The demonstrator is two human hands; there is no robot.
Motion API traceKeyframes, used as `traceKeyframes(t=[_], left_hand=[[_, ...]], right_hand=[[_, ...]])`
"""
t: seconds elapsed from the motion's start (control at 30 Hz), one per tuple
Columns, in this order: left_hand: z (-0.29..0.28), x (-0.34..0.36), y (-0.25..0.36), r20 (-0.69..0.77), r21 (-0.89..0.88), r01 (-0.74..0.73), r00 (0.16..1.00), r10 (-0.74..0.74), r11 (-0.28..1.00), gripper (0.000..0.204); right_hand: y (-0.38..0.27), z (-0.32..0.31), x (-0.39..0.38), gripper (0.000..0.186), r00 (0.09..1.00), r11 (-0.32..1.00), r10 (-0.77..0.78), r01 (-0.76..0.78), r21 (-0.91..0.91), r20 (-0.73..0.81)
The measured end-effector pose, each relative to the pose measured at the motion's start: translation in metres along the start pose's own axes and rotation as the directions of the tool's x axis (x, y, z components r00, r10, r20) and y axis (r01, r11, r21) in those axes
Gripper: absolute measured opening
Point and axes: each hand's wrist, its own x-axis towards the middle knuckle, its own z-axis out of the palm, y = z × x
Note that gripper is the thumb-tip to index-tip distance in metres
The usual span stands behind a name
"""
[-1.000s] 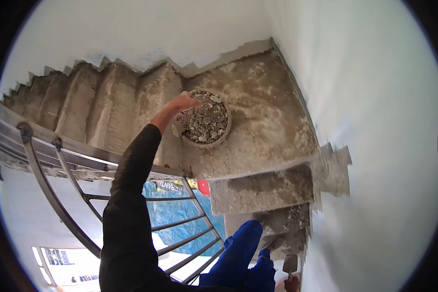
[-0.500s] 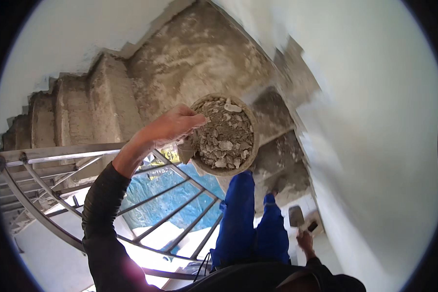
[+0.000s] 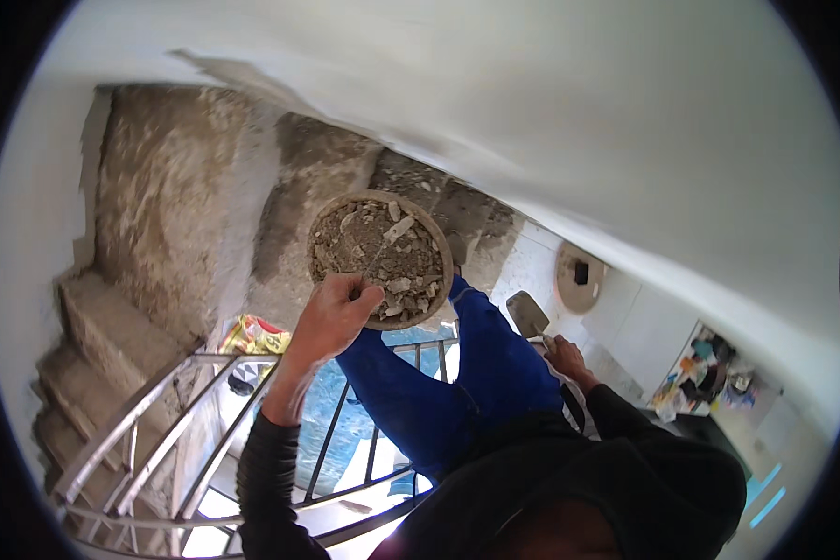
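Note:
My left hand (image 3: 334, 317) is closed at the near left rim of a round bucket (image 3: 441, 245), gripping its thin handle, most of which my fingers hide. Grey-brown rubble (image 3: 355, 245) with paler flat chips fills the bucket nearly to the rim. It hangs in front of my blue-trousered legs, over the stairs. Low on my right side, my right hand (image 3: 567, 358) is wrapped round the handle of a trowel (image 3: 528, 315). The trowel's broad greyish blade points away from me.
A curved metal railing (image 3: 163, 397) runs along my left. Bare concrete steps (image 3: 112, 322) descend at far left, with a landing (image 3: 163, 201) ahead. A pale wall (image 3: 532, 121) rises to the right. A round plate-like object (image 3: 579, 278) and piled goods (image 3: 705, 378) lie lower right.
My view has turned, and the railing and steps appear lower left. The bucket, still in my left hand, sits further left in view. My right arm and trowel show more fully.

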Motion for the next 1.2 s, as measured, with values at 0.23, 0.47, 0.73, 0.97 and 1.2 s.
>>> traceKeyframes(t=[0.23,0.47,0.73,0.97,1.2], left_hand=[[0.023,0.012,-0.028,-0.016,-0.068,-0.037,0.999,0.035,0.997,0.037],[0.037,0.032,-0.088,-0.05,-0.102,0.003,0.999,-0.009,0.995,0.035],[0.034,0.035,-0.162,-0.251,-0.055,0.063,0.965,-0.075,0.996,0.039],[0.061,0.037,-0.2,-0.353,-0.207,0.157,0.909,-0.223,0.966,0.037],[0.054,0.034,-0.27,-0.315,-0.525,0.248,0.832,-0.456,0.814,0.036]], right_hand=[[0.028,0.054,-0.037,0.052,0.997,0.992,-0.036,0.044,0.122,-0.069],[0.053,0.089,-0.03,0.049,0.999,0.999,0.036,-0.036,0.023,-0.008],[0.008,0.066,-0.028,0.041,0.992,0.993,0.119,-0.119,0.018,-0.031],[0.018,0.043,0.021,0.041,0.973,0.972,0.226,-0.228,0.059,0.038],[-0.041,0.018,0.058,0.029,0.982,0.979,0.18,-0.185,0.087,0.057]])
